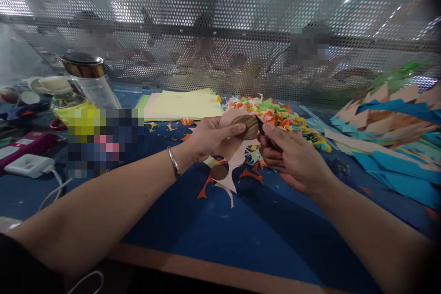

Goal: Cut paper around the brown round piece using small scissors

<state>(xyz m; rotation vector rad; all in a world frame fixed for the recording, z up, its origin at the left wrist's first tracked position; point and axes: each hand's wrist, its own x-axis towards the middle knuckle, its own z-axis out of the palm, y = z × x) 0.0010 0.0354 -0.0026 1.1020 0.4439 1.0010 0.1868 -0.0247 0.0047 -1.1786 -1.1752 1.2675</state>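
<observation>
Two pinches: left hand (209, 137) on disc (249, 128) and pink paper (228, 148), right hand (296, 158) on dark tool (260, 125). Tool just right of disc; contact unclear.

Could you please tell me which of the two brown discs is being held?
The upper disc, held in the left hand under its thumb; the lower disc lies among paper scraps, untouched by either hand.
</observation>
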